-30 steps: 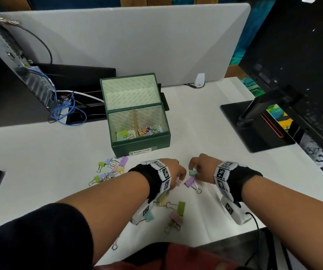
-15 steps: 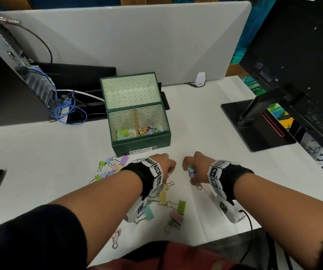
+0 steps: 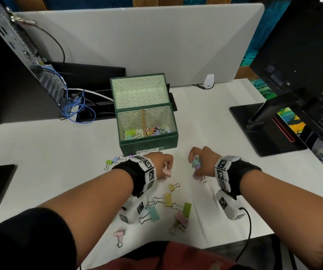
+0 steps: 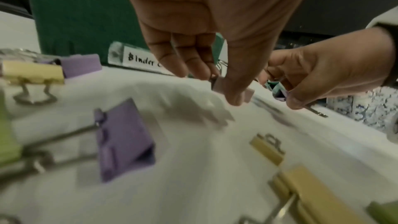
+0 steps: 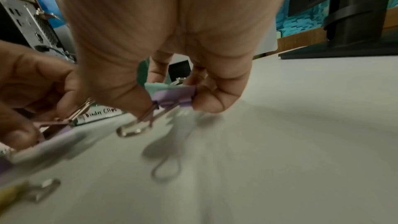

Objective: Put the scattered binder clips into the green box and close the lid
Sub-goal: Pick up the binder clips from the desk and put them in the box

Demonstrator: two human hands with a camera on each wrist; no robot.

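The green box (image 3: 149,142) stands open on the white desk, its lid (image 3: 140,90) tilted back and coloured clips lying inside. Just in front of it my left hand (image 3: 161,162) pinches a pink binder clip (image 3: 167,172) above the desk. To the right, my right hand (image 3: 202,162) grips a teal clip (image 3: 196,162) and a purple clip (image 5: 172,97) together, lifted off the surface. In the left wrist view the pink clip (image 4: 247,94) shows beside the thumb. Several loose clips (image 3: 168,199) lie nearer me, and more clips (image 3: 110,162) lie left of the box front.
A computer tower (image 3: 20,55) with blue cables (image 3: 78,110) stands at the back left. A monitor stand (image 3: 267,127) sits on the right, a grey divider (image 3: 137,39) behind the box. The desk's near edge runs below the loose clips.
Both hands have lifted from the desk with clips pinched and moved toward the box. The purple clip that lay between the hands is now in my right hand.
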